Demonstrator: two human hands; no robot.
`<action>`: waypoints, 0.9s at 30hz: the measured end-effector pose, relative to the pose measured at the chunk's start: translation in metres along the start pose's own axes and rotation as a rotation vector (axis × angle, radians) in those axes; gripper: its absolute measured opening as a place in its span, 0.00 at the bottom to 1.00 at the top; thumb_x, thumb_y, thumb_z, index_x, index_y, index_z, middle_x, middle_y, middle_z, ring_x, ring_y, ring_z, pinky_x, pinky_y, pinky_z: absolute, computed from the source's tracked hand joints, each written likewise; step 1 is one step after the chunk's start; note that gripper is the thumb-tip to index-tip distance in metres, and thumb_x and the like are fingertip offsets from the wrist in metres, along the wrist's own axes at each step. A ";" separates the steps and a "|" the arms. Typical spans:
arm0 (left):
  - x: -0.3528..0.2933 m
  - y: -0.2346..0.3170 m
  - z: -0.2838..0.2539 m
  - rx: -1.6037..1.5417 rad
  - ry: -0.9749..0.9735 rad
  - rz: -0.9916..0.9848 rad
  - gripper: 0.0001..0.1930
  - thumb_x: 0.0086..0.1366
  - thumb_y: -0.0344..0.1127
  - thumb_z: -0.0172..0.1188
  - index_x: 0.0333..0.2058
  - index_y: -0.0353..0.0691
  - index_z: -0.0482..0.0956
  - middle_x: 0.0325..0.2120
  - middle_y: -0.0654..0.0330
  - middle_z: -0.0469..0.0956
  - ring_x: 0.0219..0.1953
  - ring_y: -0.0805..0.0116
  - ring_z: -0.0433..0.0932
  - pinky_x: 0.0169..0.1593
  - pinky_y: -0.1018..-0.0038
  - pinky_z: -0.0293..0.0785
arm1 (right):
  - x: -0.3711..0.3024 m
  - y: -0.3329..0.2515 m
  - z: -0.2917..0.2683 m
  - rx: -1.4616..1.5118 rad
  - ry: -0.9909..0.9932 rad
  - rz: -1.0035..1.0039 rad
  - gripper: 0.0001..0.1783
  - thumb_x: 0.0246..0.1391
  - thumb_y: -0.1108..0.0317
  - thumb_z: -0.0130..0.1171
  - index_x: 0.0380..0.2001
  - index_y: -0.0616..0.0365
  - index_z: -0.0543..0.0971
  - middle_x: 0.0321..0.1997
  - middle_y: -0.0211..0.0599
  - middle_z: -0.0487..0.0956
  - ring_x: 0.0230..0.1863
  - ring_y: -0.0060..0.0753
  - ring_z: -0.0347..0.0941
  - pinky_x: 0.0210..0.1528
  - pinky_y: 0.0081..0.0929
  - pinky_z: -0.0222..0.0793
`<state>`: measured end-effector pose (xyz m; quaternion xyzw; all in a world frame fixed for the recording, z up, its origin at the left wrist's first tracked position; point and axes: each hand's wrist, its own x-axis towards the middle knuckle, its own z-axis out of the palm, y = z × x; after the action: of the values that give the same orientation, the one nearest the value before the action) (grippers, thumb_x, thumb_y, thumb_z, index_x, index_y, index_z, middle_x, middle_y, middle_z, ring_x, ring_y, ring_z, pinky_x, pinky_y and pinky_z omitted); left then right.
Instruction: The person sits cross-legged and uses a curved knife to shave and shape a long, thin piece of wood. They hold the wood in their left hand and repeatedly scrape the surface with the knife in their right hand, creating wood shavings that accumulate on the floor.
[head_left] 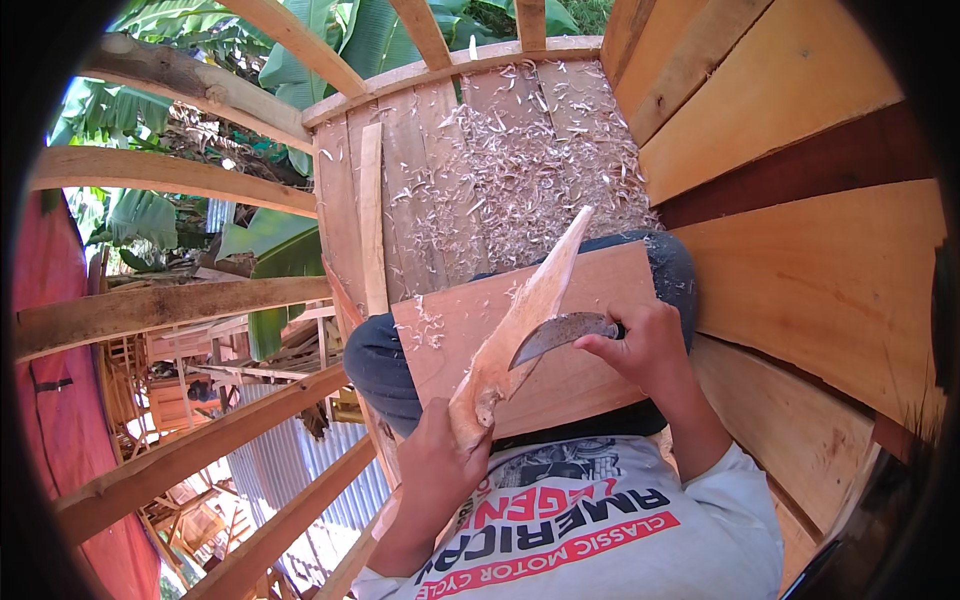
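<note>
My left hand (440, 455) is closed around the thick lower end of a long, pale piece of carved wood (530, 315). The piece slants up and away to the right and tapers to a point. In my right hand (645, 350) is a knife (565, 335) with a broad, curved, dark-stained blade; its handle is mostly hidden in my fist. The blade lies against or just over the right side of the wood, about midway along; contact is hard to tell. Under both, a flat wooden board (610, 285) rests across my lap, with a few curled shavings (425, 325) on its left side.
Wood shavings (540, 150) litter the plank floor (400, 190) ahead, where a loose wooden strip (373, 220) lies on the left. A plank wall (820, 260) stands close on my right. Wooden rails (170, 305) bound the left side, with banana leaves and corrugated sheets beyond.
</note>
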<state>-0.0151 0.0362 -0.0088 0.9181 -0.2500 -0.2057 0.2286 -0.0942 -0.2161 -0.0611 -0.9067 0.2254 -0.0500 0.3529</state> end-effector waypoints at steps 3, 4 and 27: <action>-0.002 0.003 0.001 -0.034 -0.020 -0.057 0.18 0.52 0.38 0.65 0.36 0.36 0.68 0.27 0.44 0.75 0.31 0.40 0.76 0.31 0.59 0.71 | 0.002 0.000 0.000 -0.056 0.029 -0.033 0.36 0.41 0.33 0.60 0.15 0.63 0.74 0.12 0.49 0.68 0.17 0.50 0.70 0.20 0.35 0.64; -0.003 0.004 0.000 -0.039 -0.032 -0.077 0.18 0.52 0.38 0.65 0.36 0.36 0.68 0.27 0.44 0.75 0.31 0.40 0.76 0.31 0.59 0.71 | 0.002 -0.001 0.000 -0.076 0.047 -0.052 0.37 0.41 0.34 0.60 0.15 0.64 0.74 0.12 0.49 0.68 0.16 0.48 0.69 0.20 0.35 0.63; -0.016 -0.008 0.009 -0.162 -0.197 -0.138 0.20 0.54 0.43 0.65 0.34 0.34 0.68 0.24 0.45 0.73 0.27 0.43 0.76 0.27 0.60 0.70 | 0.021 0.025 -0.004 0.113 0.199 0.125 0.37 0.48 0.36 0.57 0.12 0.65 0.71 0.10 0.46 0.67 0.13 0.44 0.62 0.19 0.35 0.59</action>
<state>-0.0292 0.0480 -0.0159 0.8871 -0.1900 -0.3295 0.2616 -0.0858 -0.2444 -0.0759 -0.8602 0.3121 -0.1301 0.3817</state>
